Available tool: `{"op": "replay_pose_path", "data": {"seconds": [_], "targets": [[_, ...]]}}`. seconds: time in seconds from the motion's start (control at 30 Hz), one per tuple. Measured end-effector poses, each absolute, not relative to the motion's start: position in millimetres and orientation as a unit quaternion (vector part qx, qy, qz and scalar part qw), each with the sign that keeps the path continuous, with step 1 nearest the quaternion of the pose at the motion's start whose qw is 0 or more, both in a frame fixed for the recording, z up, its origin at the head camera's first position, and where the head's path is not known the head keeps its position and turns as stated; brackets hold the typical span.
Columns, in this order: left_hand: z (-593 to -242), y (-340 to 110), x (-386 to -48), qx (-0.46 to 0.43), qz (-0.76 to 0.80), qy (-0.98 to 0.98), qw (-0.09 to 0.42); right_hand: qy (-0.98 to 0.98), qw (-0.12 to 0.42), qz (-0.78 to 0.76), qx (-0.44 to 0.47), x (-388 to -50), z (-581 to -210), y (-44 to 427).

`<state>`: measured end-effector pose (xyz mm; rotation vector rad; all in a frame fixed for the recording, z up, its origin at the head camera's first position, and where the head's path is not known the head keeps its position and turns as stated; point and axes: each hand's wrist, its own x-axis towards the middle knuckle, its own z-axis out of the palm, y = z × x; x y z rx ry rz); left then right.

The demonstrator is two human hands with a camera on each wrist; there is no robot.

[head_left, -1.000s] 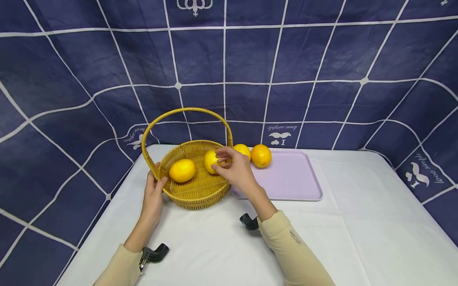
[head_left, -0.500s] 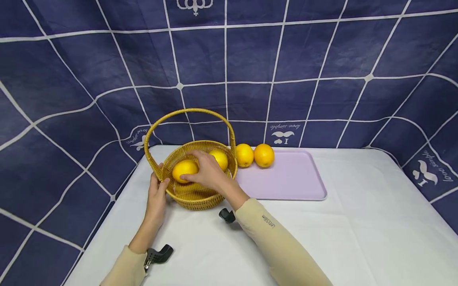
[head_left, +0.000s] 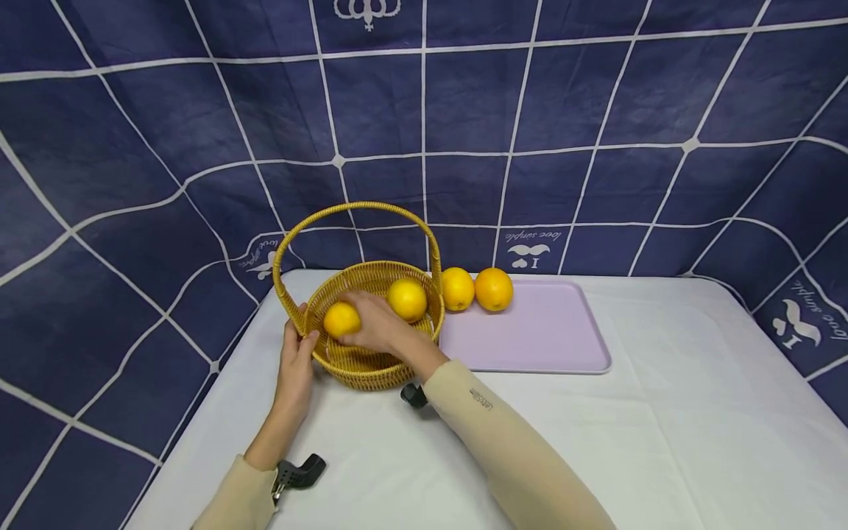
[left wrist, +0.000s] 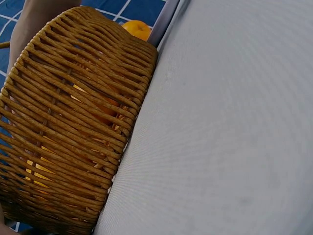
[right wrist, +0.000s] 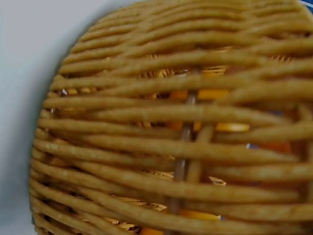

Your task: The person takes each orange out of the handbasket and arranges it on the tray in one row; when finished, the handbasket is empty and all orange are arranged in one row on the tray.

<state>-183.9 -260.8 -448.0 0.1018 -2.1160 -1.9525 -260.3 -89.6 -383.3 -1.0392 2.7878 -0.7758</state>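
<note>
A golden woven basket [head_left: 371, 380] with a tall arched handle stands on the table. My left hand [head_left: 296, 366] grips its left rim, thumb on the near side. Inside, toward the left, is an orange [head_left: 341, 319]; my right hand [head_left: 379, 324] reaches in and holds it from the right, its far fingers partly hidden. A second, yellower orange [head_left: 407, 299] lies at the basket's right, behind the right wrist. Both wrist views mostly show the basket's woven wall [left wrist: 68, 122], with bits of orange through the gaps.
A lilac tray [head_left: 536, 331] lies right of the basket, with two oranges, one nearer the basket [head_left: 457, 288] and another [head_left: 494, 289], at its back left. White cloth [head_left: 662, 427] covers the table. A dark blue gridded curtain [head_left: 563, 103] hangs behind.
My right hand has left the yellower orange on the basket's right, moved left and taken hold of the other orange, which looks turned. My left hand has stayed on the rim.
</note>
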Motion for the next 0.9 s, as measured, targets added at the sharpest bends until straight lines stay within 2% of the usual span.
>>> {"op": "replay_pose_path", "data": {"seconds": [0.23,0.5,0.63,0.9], "targets": [[-447,-261,-184,0.037,-0.666,-0.733,0.133,0.919,0.016,-0.230,-0.321,-249,-380,-89],[-449,-260,-182,0.040,-0.666,-0.733,0.133,0.908,0.062,-0.251,-0.329,-241,-387,-98],[-449,-259,-183,0.038,-0.668,-0.732,0.129,0.906,0.069,-0.254,-0.331,-240,-389,-98],[-449,-260,-182,0.037,-0.666,-0.733,0.134,0.904,0.040,-0.269,-0.329,-238,-388,-90]]}}
